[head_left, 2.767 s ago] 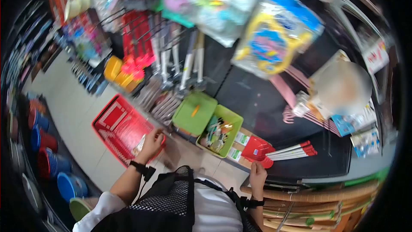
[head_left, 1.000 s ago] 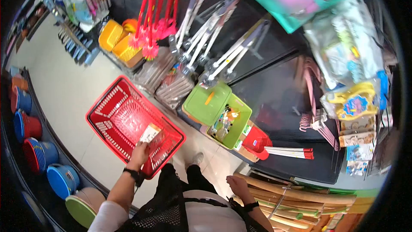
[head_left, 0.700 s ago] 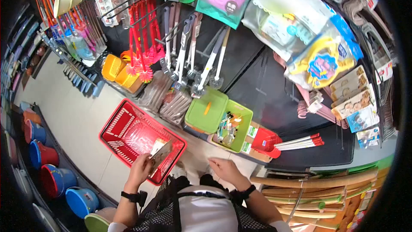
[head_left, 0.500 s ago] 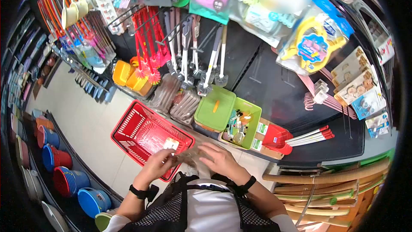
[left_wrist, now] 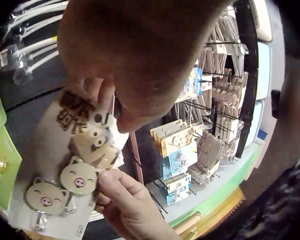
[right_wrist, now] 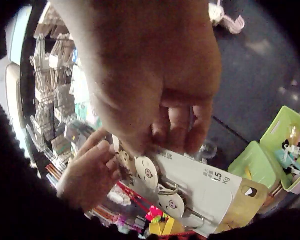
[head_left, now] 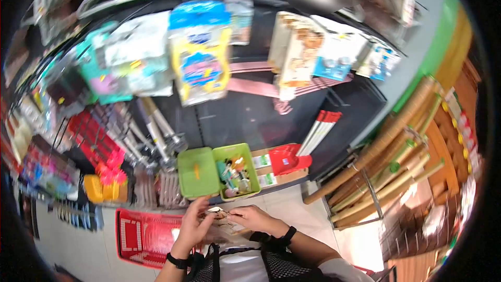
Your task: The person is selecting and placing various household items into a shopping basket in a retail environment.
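In front of my torso is a card pack of pig-face hooks (left_wrist: 80, 182), printed "1.5 Kg". My right hand (head_left: 255, 219) pinches the pack's edge between thumb and fingers; the right wrist view shows its pale printed back card (right_wrist: 205, 180) running out past that hand. Beside the pack's other end, my left hand (head_left: 194, 224) has its fingers raised and fairly straight, thumb apart, fingertips right at the card. A red shopping basket (head_left: 130, 237) stands on the floor below my left hand, partly hidden by the arm.
A green bin (head_left: 255, 190) of small items and its green lid (head_left: 195, 172) stand ahead, beside a red dustpan (head_left: 292, 162). Packaged goods, including yellow-and-blue packs (head_left: 201, 52) and hook cards (head_left: 297, 47), hang above. Wooden poles (head_left: 386, 162) lean at right.
The left hand has come up out of the basket with the hook pack. My right hand has moved in from the side and taken hold of it. The head view has swung to the right.
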`<control>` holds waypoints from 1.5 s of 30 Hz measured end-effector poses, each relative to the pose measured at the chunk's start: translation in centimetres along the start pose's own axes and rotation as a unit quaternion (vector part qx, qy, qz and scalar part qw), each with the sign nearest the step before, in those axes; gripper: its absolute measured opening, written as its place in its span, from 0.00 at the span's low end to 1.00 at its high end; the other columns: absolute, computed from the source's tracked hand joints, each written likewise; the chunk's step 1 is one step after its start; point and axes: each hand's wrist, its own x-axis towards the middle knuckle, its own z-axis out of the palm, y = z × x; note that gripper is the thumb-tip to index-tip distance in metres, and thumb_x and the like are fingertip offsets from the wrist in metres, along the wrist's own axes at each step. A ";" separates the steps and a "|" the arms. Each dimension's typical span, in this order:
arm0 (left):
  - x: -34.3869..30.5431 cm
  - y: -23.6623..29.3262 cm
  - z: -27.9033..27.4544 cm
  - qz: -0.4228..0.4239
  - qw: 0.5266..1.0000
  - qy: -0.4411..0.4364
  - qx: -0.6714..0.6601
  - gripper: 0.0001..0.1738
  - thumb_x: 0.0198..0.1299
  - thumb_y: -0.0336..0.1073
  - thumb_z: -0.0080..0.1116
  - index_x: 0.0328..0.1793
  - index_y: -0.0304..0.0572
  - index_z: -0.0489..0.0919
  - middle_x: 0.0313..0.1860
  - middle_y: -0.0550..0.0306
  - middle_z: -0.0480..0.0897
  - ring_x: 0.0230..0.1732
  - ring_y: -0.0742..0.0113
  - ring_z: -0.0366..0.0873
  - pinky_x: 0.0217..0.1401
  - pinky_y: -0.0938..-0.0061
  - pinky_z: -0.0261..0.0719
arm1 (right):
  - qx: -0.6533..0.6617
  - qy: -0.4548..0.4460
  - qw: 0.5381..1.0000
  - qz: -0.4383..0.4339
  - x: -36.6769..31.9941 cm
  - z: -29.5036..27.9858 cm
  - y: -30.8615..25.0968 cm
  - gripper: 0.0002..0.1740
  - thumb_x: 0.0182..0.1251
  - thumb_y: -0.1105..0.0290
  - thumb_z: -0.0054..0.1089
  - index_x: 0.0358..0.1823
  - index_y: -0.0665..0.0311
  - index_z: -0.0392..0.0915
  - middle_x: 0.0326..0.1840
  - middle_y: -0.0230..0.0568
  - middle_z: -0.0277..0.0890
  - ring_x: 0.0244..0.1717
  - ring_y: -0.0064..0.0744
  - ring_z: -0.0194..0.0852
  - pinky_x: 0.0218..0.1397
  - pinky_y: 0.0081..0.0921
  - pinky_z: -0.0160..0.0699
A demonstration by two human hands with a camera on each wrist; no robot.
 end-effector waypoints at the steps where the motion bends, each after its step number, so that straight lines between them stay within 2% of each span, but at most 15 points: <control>1: 0.6 -0.4 0.7 -0.016 1.000 0.022 -0.011 0.31 0.64 0.32 0.64 0.72 0.37 0.67 0.59 0.45 0.79 0.58 0.57 0.79 0.61 0.66 0.78 | -0.001 0.018 1.000 0.000 -0.5 -1.0 0.3 0.13 0.74 0.61 0.59 0.48 0.63 0.81 0.38 0.49 0.83 0.36 0.48 0.83 0.43 0.34 0.81; 3: 2.3 -0.8 2.0 -0.054 0.993 0.044 -0.095 0.30 0.67 0.31 0.61 0.73 0.37 0.65 0.60 0.48 0.78 0.58 0.61 0.77 0.60 0.70 0.75 | 0.037 0.143 0.988 -0.035 -1.6 -2.9 0.7 0.13 0.74 0.63 0.60 0.48 0.66 0.81 0.36 0.45 0.83 0.33 0.36 0.81 0.40 0.30 0.79; 4: 2.9 -1.0 2.5 -0.043 0.994 0.037 -0.090 0.30 0.67 0.31 0.61 0.73 0.37 0.65 0.60 0.48 0.78 0.58 0.61 0.77 0.60 0.70 0.75 | 0.037 0.155 0.986 -0.040 -2.1 -4.0 0.7 0.13 0.74 0.63 0.60 0.48 0.66 0.81 0.36 0.45 0.83 0.33 0.36 0.81 0.40 0.30 0.79; 6: 4.5 0.9 3.7 -0.073 0.979 -0.011 -0.189 0.27 0.69 0.31 0.58 0.72 0.38 0.65 0.59 0.51 0.78 0.55 0.65 0.76 0.58 0.72 0.76 | 0.108 0.197 0.974 0.018 -3.1 -6.7 0.0 0.13 0.74 0.63 0.61 0.47 0.66 0.82 0.31 0.41 0.79 0.31 0.25 0.75 0.37 0.26 0.75; 7: 5.3 2.1 4.2 -0.061 0.980 -0.037 -0.184 0.22 0.72 0.30 0.56 0.69 0.38 0.69 0.57 0.55 0.79 0.53 0.71 0.76 0.57 0.75 0.76 | 0.143 0.228 0.963 -0.013 -3.2 -7.5 0.3 0.12 0.74 0.65 0.62 0.47 0.68 0.81 0.30 0.36 0.79 0.31 0.17 0.70 0.35 0.21 0.72; 10: 8.3 6.5 6.2 -0.055 0.979 -0.091 -0.174 0.18 0.72 0.31 0.55 0.66 0.36 0.72 0.54 0.58 0.80 0.50 0.74 0.77 0.57 0.76 0.76 | 0.190 0.258 0.947 0.007 -3.9 -11.7 -1.1 0.12 0.74 0.65 0.62 0.47 0.69 0.81 0.30 0.34 0.79 0.31 0.17 0.69 0.35 0.21 0.72; 11: 9.6 7.2 7.3 0.006 0.979 -0.069 -0.192 0.15 0.73 0.31 0.55 0.62 0.35 0.75 0.51 0.61 0.81 0.47 0.77 0.77 0.54 0.78 0.76 | 0.145 0.283 0.948 -0.026 -4.0 -13.2 -1.4 0.12 0.75 0.65 0.61 0.47 0.69 0.81 0.30 0.32 0.79 0.32 0.15 0.69 0.35 0.20 0.72; 15: 14.8 12.3 9.4 0.043 0.976 -0.076 -0.198 0.12 0.73 0.30 0.54 0.58 0.33 0.76 0.46 0.64 0.83 0.45 0.81 0.76 0.48 0.82 0.74 | 0.187 0.325 0.924 -0.078 -3.9 -18.8 -2.3 0.12 0.75 0.65 0.61 0.48 0.68 0.81 0.31 0.32 0.80 0.32 0.13 0.70 0.35 0.18 0.73; 20: 21.7 19.3 11.4 0.120 0.975 -0.071 -0.173 0.12 0.73 0.31 0.55 0.58 0.34 0.76 0.42 0.65 0.82 0.38 0.83 0.76 0.39 0.83 0.75 | 0.103 0.402 0.898 -0.145 -3.3 -27.4 -4.1 0.13 0.75 0.65 0.60 0.48 0.68 0.82 0.27 0.33 0.78 0.30 0.13 0.69 0.33 0.19 0.72; 24: 26.9 24.3 12.9 0.176 0.972 -0.051 -0.147 0.13 0.73 0.31 0.54 0.60 0.33 0.75 0.42 0.65 0.82 0.37 0.82 0.75 0.38 0.83 0.75 | 0.088 0.434 0.874 -0.200 -1.2 -34.0 -4.5 0.14 0.75 0.64 0.59 0.49 0.70 0.82 0.27 0.34 0.79 0.29 0.14 0.69 0.33 0.20 0.72; 30: 31.9 27.4 14.2 0.188 0.960 -0.046 -0.202 0.23 0.73 0.28 0.53 0.71 0.34 0.64 0.43 0.58 0.83 0.42 0.79 0.79 0.42 0.83 0.77 | 0.132 0.410 0.878 -0.209 1.5 -40.1 -5.4 0.16 0.76 0.64 0.57 0.49 0.73 0.81 0.33 0.36 0.83 0.33 0.16 0.73 0.38 0.21 0.74; 32: 32.7 27.3 14.2 0.229 0.957 -0.011 -0.179 0.24 0.72 0.26 0.52 0.72 0.33 0.63 0.42 0.57 0.83 0.42 0.79 0.80 0.43 0.83 0.78 | 0.117 0.407 0.880 -0.217 2.1 -41.1 -5.8 0.15 0.77 0.65 0.57 0.48 0.72 0.82 0.31 0.25 0.78 0.31 0.11 0.67 0.33 0.16 0.68; 33: 32.8 27.8 14.4 0.234 0.958 0.002 -0.166 0.24 0.72 0.26 0.52 0.72 0.33 0.63 0.41 0.57 0.83 0.40 0.79 0.79 0.42 0.83 0.78 | 0.117 0.403 0.881 -0.220 2.3 -41.6 -5.9 0.15 0.77 0.65 0.57 0.48 0.72 0.82 0.31 0.25 0.78 0.31 0.11 0.67 0.33 0.16 0.68; 35: 33.5 27.7 14.5 0.247 0.956 0.014 -0.158 0.24 0.72 0.26 0.52 0.72 0.33 0.63 0.41 0.57 0.83 0.39 0.80 0.79 0.40 0.84 0.77 | 0.089 0.406 0.887 -0.202 2.7 -42.5 -6.0 0.16 0.75 0.64 0.59 0.49 0.72 0.82 0.31 0.36 0.83 0.32 0.17 0.74 0.36 0.22 0.74; 45: 34.0 27.4 14.5 0.233 0.964 0.043 -0.118 0.25 0.72 0.26 0.52 0.74 0.36 0.62 0.37 0.62 0.81 0.34 0.81 0.78 0.34 0.84 0.76 | 0.098 0.391 0.890 -0.213 4.0 -43.0 -5.7 0.15 0.74 0.64 0.59 0.47 0.72 0.83 0.29 0.38 0.82 0.30 0.19 0.75 0.35 0.22 0.74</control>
